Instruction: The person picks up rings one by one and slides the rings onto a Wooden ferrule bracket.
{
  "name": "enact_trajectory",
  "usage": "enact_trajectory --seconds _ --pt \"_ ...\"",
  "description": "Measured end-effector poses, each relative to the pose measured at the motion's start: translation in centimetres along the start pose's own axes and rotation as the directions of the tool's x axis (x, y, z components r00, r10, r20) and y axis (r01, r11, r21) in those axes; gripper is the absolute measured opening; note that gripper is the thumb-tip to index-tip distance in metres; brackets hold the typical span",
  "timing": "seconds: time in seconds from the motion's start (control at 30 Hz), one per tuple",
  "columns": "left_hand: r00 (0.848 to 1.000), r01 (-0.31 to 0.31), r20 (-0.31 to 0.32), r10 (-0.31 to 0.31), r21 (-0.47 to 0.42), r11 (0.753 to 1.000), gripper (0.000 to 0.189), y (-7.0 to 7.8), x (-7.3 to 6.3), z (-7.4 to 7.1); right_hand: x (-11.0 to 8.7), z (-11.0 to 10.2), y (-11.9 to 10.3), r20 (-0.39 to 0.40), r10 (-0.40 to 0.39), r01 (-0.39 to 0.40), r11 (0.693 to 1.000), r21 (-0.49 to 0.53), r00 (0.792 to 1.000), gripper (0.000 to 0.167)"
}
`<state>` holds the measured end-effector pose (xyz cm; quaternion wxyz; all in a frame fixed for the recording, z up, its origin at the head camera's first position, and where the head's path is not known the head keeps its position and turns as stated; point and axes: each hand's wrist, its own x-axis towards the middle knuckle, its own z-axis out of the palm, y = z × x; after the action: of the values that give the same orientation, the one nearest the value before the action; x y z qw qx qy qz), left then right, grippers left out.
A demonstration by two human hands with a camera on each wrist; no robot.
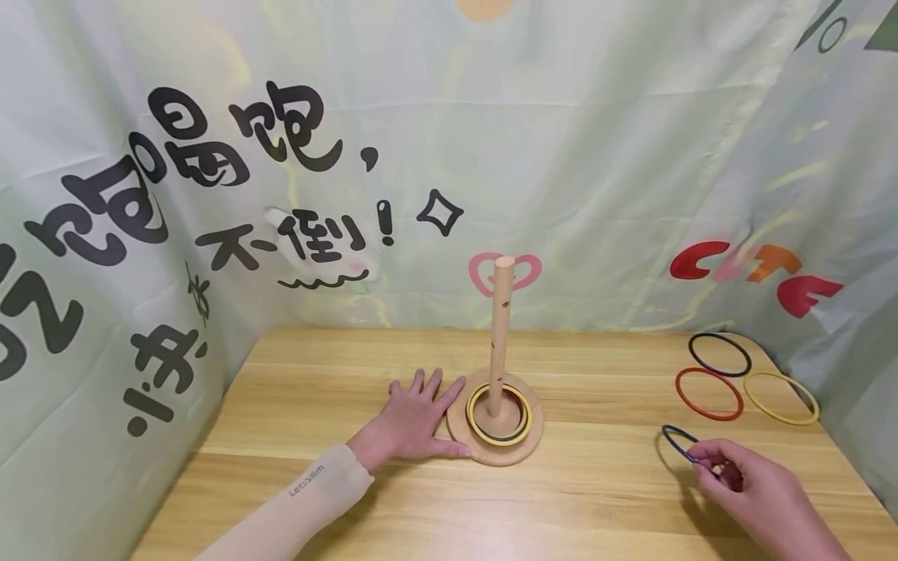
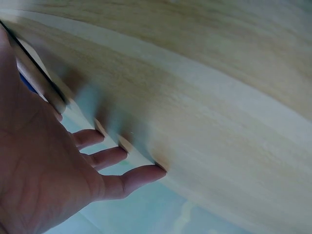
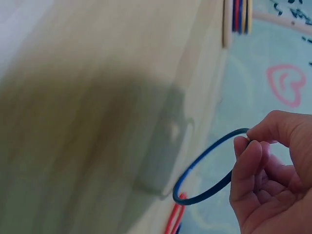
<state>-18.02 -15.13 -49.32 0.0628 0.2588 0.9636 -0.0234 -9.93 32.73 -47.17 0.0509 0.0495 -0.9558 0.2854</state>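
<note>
A blue ring [image 3: 204, 196] is pinched at its edge between the thumb and fingers of my right hand [image 1: 754, 483], tilted and held above the table at the right. My left hand [image 1: 414, 421] lies with fingers spread at the left side of a round wooden base [image 1: 459, 436], thumb and forefinger touching its rim. From that base rises an upright wooden peg [image 1: 500, 335]. Around the peg's foot lies a stack of rings [image 1: 471, 425], yellow on top; the right wrist view shows blue and red ones under it.
On the table's right side lie a black ring [image 1: 745, 360], a red ring [image 1: 708, 417] and a yellow ring [image 1: 779, 419], close together. A printed cloth [image 1: 596, 195] hangs behind the wooden table [image 1: 316, 366] and along its sides.
</note>
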Motion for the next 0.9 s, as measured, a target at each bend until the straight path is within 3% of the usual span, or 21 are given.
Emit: enact_trajectory --seconds 0.2,0.33,0.43,0.63,0.9 --pt "1.0 0.002 -0.006 -0.002 0.004 1.0 0.119 0.0 0.0 -0.1 0.1 0.9 -3.3 -0.077 -0.132 0.14 0.985 0.099 0.988 0.023" --pt "1.0 -0.002 -0.002 0.002 0.01 1.0 0.118 0.1 0.1 -0.1 0.2 1.3 -5.8 -0.113 -0.225 0.242 0.955 0.169 0.968 0.03" --pt "1.0 -0.007 -0.006 0.007 0.007 1.0 0.118 0.1 0.1 -0.1 0.2 1.1 -7.9 -0.098 -0.274 0.29 0.929 0.229 0.957 0.034" --pt "1.0 0.002 -0.001 -0.002 0.003 1.0 0.119 0.0 0.1 0.0 0.8 0.3 -11.7 -0.132 -0.418 0.439 0.863 0.25 0.899 0.043" --pt "1.0 0.006 0.007 -0.006 0.001 1.0 0.119 0.1 0.0 0.0 2.0 -1.6 -16.7 -0.134 -0.515 0.532 0.811 0.243 0.846 0.043"
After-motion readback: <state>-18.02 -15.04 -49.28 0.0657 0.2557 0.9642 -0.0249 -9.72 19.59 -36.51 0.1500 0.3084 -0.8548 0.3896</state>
